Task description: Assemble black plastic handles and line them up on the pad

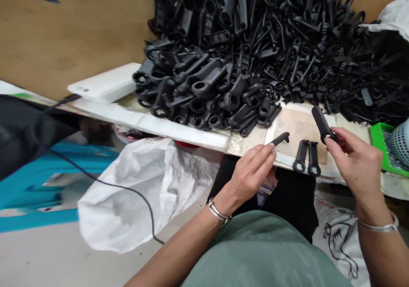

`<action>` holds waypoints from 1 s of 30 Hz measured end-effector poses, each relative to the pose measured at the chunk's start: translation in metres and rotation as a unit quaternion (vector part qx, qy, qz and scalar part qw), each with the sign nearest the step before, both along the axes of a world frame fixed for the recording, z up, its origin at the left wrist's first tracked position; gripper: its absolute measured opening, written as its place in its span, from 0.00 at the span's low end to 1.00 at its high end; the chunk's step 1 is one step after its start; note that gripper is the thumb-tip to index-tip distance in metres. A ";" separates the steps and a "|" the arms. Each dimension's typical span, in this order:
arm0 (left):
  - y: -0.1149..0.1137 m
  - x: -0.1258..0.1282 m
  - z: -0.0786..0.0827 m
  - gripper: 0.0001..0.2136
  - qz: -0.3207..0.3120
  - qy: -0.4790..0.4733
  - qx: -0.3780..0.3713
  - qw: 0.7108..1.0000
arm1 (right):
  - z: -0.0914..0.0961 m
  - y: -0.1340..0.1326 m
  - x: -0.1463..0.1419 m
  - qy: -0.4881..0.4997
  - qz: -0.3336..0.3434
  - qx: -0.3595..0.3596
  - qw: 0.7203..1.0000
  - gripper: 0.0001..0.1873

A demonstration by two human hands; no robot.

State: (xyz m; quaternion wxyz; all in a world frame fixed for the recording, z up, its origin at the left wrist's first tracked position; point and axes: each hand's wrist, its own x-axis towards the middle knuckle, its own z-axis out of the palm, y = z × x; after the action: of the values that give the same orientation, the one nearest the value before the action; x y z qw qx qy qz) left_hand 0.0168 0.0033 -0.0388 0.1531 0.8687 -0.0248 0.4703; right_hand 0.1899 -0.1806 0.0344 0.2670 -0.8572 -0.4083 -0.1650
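Observation:
My left hand [251,172] is closed around one end of a thin black plastic part [281,139], whose hooked tip sticks out over the table edge. In my right hand [358,161] a black plastic arm piece [321,123] is pinched at its ringed end, tilted up to the left. Between the hands, two similar black arm pieces lie side by side, the left one [300,157] and the right one [313,159], with their ringed ends toward me. They rest on a brown cardboard sheet [287,121].
A large heap of black plastic parts [204,78] covers the back of the table. At right stands a green tray [378,140] with small metal pieces and a pale perforated basket [401,138]. A white block [105,82], a black cable [111,185] and a white sack [134,193] are left.

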 end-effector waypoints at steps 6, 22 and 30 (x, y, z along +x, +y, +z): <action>-0.026 0.016 0.004 0.04 0.080 0.078 -0.295 0.949 | -0.027 -0.055 -0.034 -0.194 -0.021 -0.094 0.976 0.11; -0.028 0.011 0.010 0.09 0.122 0.166 -0.126 0.970 | -0.052 -0.049 -0.056 -0.113 -0.001 -0.116 0.987 0.13; -0.029 0.012 0.013 0.09 0.090 0.214 -0.101 0.967 | -0.053 -0.047 -0.058 -0.086 0.014 -0.110 0.990 0.13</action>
State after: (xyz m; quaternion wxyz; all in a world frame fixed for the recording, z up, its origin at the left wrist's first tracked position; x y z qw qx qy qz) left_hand 0.0289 -0.0261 -0.0260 0.1992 0.9277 0.1345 0.2856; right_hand 0.1323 -0.2274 -0.0181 0.1369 -0.8581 -0.4578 -0.1881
